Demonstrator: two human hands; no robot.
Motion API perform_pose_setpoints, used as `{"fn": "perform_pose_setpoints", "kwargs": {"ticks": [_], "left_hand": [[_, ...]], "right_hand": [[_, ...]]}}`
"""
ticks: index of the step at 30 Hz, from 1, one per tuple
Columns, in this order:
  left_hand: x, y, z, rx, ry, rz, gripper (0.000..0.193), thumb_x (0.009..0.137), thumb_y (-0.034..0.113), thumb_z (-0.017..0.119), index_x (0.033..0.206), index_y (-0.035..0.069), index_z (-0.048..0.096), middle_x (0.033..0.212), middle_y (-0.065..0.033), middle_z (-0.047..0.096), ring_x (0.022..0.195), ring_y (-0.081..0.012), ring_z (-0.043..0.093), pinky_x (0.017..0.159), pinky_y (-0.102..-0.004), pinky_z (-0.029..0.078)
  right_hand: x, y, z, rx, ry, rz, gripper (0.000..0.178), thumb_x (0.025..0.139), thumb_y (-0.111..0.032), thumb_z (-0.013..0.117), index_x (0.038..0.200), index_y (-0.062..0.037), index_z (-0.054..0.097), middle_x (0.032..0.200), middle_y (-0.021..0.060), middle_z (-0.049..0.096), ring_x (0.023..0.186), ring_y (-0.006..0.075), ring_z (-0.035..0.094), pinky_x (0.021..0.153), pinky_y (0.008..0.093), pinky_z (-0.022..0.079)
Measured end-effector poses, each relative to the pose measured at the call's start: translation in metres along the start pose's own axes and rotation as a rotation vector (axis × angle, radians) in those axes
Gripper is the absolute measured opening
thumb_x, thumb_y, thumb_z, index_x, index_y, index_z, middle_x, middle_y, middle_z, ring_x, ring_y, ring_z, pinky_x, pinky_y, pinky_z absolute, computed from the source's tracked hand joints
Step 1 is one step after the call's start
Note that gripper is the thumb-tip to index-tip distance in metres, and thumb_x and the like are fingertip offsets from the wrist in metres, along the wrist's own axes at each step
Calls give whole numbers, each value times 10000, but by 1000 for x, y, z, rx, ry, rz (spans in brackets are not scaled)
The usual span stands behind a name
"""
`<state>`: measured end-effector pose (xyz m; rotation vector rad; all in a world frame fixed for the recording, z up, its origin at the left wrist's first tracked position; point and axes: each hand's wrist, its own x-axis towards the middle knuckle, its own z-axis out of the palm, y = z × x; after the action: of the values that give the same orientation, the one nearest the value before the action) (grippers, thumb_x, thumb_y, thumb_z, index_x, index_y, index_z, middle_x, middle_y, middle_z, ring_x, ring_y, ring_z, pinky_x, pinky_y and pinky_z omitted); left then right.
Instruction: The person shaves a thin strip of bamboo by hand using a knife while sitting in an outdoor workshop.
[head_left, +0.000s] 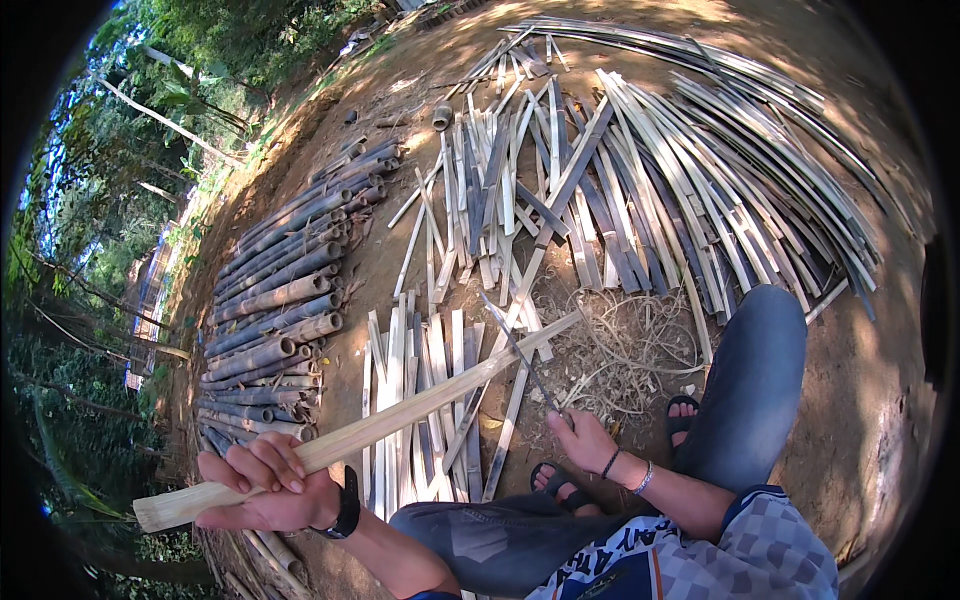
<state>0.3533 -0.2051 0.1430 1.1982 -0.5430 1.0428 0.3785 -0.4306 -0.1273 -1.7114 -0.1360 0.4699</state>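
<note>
My left hand [268,488] is closed around a long, pale bamboo strip [420,403] close to its lower left end. The strip slants up to the right across the picture, its far end over the curly shavings [630,350]. In my right hand [586,446] is the handle of a knife, mostly hidden by the fingers. Its thin dark blade [518,352] points up and left and crosses the strip not far from the strip's far end. Whether blade and strip touch, I cannot tell.
Dark bamboo poles [285,265] lie stacked on the left. Split strips [735,205] fan out at the far right, with shorter strips [492,165] in the middle and another bundle [400,365] under the held strip. My bent knee [755,365] rises at right; trees stand beyond the poles.
</note>
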Motion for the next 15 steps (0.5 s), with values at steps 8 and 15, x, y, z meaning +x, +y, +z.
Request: {"fn": "perform_pose_setpoints", "kwargs": {"ticks": [8, 15], "left_hand": [[2, -4, -1, -3, -4, -1, 511, 927, 612, 397, 745, 146, 293, 455, 20, 298, 301, -62, 300, 298, -171, 280], [0, 1, 7, -8, -42, 7, 535, 919, 629, 396, 733, 140, 286, 465, 30, 311, 308, -53, 326, 293, -172, 305]], "right_hand": [[-2, -3, 2, -4, -88, -201, 449, 949, -376, 511, 768, 34, 546, 493, 135, 501, 444, 248, 575, 477, 397, 440], [-1, -18, 0, 141, -150, -92, 482, 954, -397, 490, 775, 46, 553, 520, 143, 506, 468, 245, 551, 490, 404, 426]]}}
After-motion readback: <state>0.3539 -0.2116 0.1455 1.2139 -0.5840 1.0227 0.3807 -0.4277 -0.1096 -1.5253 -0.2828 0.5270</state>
